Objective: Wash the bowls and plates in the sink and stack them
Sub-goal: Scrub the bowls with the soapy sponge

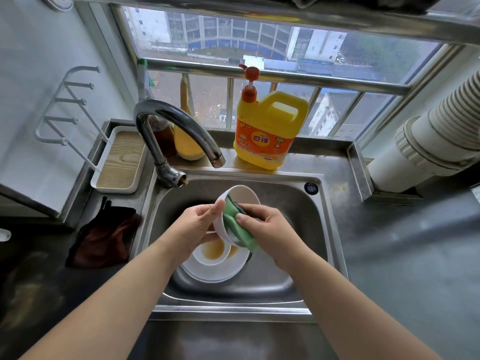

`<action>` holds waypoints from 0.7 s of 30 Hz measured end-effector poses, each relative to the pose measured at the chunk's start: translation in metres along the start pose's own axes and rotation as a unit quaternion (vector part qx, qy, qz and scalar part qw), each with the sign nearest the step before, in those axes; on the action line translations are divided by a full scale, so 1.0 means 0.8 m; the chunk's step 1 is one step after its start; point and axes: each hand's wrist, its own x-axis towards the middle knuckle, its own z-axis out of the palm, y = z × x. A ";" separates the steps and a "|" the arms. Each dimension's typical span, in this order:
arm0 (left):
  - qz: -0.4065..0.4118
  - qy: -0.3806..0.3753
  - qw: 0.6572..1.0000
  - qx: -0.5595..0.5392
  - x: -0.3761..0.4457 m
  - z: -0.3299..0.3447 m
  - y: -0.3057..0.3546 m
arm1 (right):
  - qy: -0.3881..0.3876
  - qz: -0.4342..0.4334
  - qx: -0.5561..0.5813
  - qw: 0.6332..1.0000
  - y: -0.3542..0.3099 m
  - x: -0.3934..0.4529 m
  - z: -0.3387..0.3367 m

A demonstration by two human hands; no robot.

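My left hand point(198, 224) grips a white bowl point(242, 197) by its rim and holds it tilted over the steel sink point(293, 201). My right hand point(267, 233) presses a green sponge point(233, 220) against the bowl's rim and side. Below the hands, on the sink floor, lies a white plate point(215, 272) with a smaller white bowl point(214, 252) on it, both stained with brown sauce. The lower part of the held bowl is hidden behind the sponge and my fingers.
A curved steel tap point(179, 126) arches over the sink's back left, with no water running. A yellow detergent jug point(267, 126) stands on the back ledge. A white tray point(119, 162) and a dark cloth point(104, 235) lie to the left. Grey counter point(405, 255) spreads to the right.
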 end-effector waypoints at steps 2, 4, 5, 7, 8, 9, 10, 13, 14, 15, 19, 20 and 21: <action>0.028 -0.025 0.999 -0.024 0.000 0.002 -0.004 | 0.006 0.011 0.046 0.999 -0.004 0.000 0.000; 0.046 -0.036 0.998 -0.036 0.001 0.001 -0.010 | 0.010 0.027 0.092 0.995 -0.007 0.001 -0.001; 0.055 -0.037 0.997 -0.037 0.001 0.001 -0.014 | 0.008 0.034 0.106 0.994 -0.009 0.000 -0.003; 0.076 -0.034 0.995 -0.046 -0.001 0.000 -0.020 | -0.003 0.050 0.135 0.990 -0.009 0.000 -0.005; 0.084 -0.033 0.995 -0.051 -0.002 0.000 -0.021 | -0.010 0.056 0.148 0.987 -0.008 0.000 -0.005; 0.090 -0.032 0.994 -0.057 -0.003 0.000 -0.021 | -0.017 0.056 0.156 0.986 -0.007 -0.001 -0.004; 0.091 -0.030 0.993 -0.064 -0.004 0.002 -0.020 | -0.024 0.050 0.159 0.986 -0.006 -0.002 -0.002; 0.087 -0.023 0.994 -0.067 -0.006 0.006 -0.010 | -0.031 0.013 0.130 0.991 0.000 -0.006 0.002; 0.085 -0.020 0.995 -0.057 -0.006 0.005 -0.007 | -0.033 -0.009 0.099 0.994 0.001 -0.007 0.002; 0.080 -0.018 0.996 -0.044 -0.006 0.005 -0.003 | -0.035 -0.036 0.050 0.997 0.003 -0.008 0.000; 0.033 0.001 0.999 0.003 -0.005 0.004 0.013 | -0.061 -0.158 -0.238 0.957 0.008 -0.008 -0.015; 0.017 0.002 1.000 0.011 -0.005 0.005 0.016 | -0.065 -0.174 -0.303 0.935 0.009 -0.007 -0.017; 0.004 0.000 1.000 0.019 -0.005 0.006 0.017 | -0.065 -0.180 -0.342 0.920 0.008 -0.007 -0.020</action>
